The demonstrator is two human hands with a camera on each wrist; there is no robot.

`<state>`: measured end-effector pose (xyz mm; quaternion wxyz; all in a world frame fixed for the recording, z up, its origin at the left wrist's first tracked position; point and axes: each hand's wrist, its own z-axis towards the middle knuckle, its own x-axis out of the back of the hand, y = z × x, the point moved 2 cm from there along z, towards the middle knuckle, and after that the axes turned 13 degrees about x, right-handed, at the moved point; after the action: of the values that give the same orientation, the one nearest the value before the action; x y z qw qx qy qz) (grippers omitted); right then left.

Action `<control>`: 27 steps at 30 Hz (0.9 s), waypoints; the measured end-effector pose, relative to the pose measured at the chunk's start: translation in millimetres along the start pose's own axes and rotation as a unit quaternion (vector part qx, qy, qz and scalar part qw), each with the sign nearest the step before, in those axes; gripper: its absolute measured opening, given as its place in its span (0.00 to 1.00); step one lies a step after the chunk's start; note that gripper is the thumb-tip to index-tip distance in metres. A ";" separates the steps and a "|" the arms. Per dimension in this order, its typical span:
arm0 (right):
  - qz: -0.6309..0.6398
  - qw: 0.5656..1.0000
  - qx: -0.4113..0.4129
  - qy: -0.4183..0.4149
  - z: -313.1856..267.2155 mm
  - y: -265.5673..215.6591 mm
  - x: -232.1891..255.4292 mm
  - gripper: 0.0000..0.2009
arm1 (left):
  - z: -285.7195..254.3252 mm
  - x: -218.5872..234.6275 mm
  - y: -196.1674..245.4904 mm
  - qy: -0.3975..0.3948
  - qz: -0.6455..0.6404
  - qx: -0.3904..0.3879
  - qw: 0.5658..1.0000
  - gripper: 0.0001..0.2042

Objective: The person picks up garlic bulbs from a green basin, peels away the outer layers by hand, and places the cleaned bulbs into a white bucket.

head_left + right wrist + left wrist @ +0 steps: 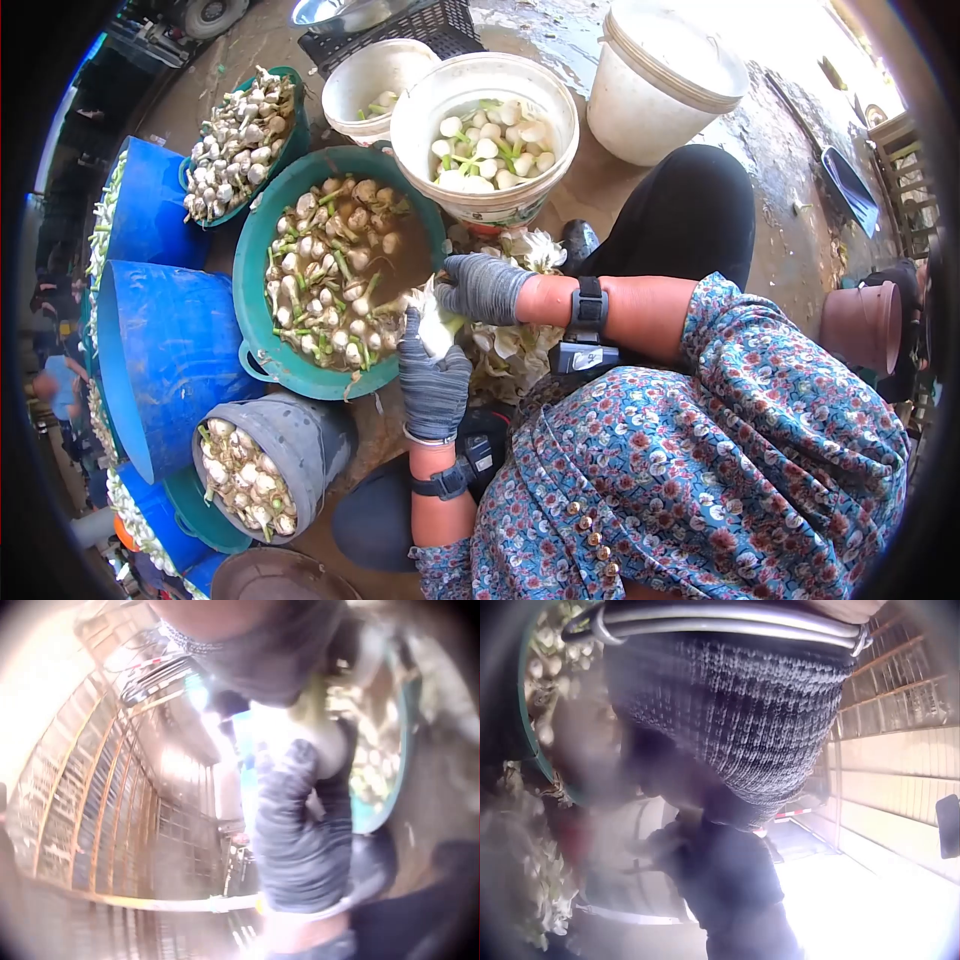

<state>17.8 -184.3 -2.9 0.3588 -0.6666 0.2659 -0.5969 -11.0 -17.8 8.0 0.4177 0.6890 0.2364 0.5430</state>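
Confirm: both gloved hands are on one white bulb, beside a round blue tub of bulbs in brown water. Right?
Not quite: the tub is green, as the head view shows. The rest holds: left hand and right hand are on one white bulb, beside that round tub of bulbs in brown water.

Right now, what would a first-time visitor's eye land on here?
Probably the big green tub, left of centre in the head view, with garlic bulbs in brown water. Beside it, the left hand and right hand, both grey-gloved, hold a pale bulb. Above them, a white bucket holds cleaner, whiter bulbs.
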 end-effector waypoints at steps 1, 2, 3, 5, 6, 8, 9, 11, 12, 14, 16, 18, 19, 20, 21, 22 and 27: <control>0.022 0.999 -0.016 -0.020 2.0 3.2 -1.7 0.17 | -0.6 -0.2 -0.4 0.000 -0.016 0.012 1.000 0.31; 0.023 0.999 -0.016 -0.019 1.8 6.2 -1.9 0.17 | -1.5 0.0 -1.1 -0.001 -0.031 0.024 0.999 0.31; 0.084 0.993 -0.058 -0.051 0.6 7.8 -1.8 0.15 | -2.3 0.8 -1.5 -0.001 -0.030 0.023 0.999 0.31; 0.007 0.986 0.081 -0.145 15.6 67.2 -48.1 0.12 | -2.8 2.6 -4.7 -0.021 -0.115 0.081 0.990 0.30; 0.007 0.986 0.082 -0.144 13.2 59.9 -39.6 0.12 | -2.8 2.3 -6.3 -0.021 -0.114 0.080 0.990 0.30; -0.144 0.943 0.204 -0.221 2.0 31.4 -12.8 0.16 | -1.8 1.3 -9.7 -0.020 -0.241 0.070 0.968 0.29; -0.118 0.942 0.241 -0.200 -2.2 27.3 -8.1 0.16 | -2.8 1.8 -7.0 -0.015 -0.296 0.121 0.947 0.30; 0.147 0.971 0.037 -0.184 -7.8 26.4 -2.5 0.18 | 2.9 4.0 -7.8 0.000 -0.242 0.100 0.965 0.31; 0.396 0.889 -0.173 -0.150 -11.9 25.9 -1.9 0.20 | 5.0 5.2 -8.6 0.015 -0.187 0.081 0.979 0.32; 0.510 0.826 -0.182 -0.156 -12.5 25.0 -4.7 0.23 | 6.5 1.9 -12.0 0.010 -0.180 0.071 0.981 0.34; 0.345 0.918 -0.068 -0.184 -14.1 7.7 5.9 0.24 | 9.2 -3.4 -9.6 0.013 -0.102 0.015 0.995 0.34; 0.255 0.963 0.038 -0.078 -19.9 0.8 7.0 0.20 | 9.0 -4.7 -6.4 0.017 -0.154 0.031 0.988 0.32; 0.150 0.982 0.108 -0.026 -22.0 -2.1 9.1 0.17 | 10.3 -3.7 -4.4 0.013 -0.166 0.053 0.985 0.30; 0.042 0.983 0.176 0.026 -23.1 -6.0 12.4 0.14 | 11.9 -2.8 -2.6 0.010 -0.178 0.076 0.981 0.29; 0.010 0.978 0.204 0.026 -23.4 -11.3 16.2 0.11 | 13.8 -2.4 -1.0 0.007 -0.191 0.097 0.977 0.27; 0.010 0.978 0.204 0.026 -23.0 -10.4 14.4 0.11 | 15.8 -3.2 0.5 0.002 -0.204 0.118 0.972 0.26; 0.164 0.980 0.009 0.111 -6.8 12.6 13.5 0.13 | 12.9 -8.9 3.1 0.015 -0.106 0.091 0.990 0.23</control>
<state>14.0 -203.6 -4.5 0.4259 -0.5404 0.4042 -0.6026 -1.8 -30.6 4.9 0.4046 0.6869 0.3631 0.4823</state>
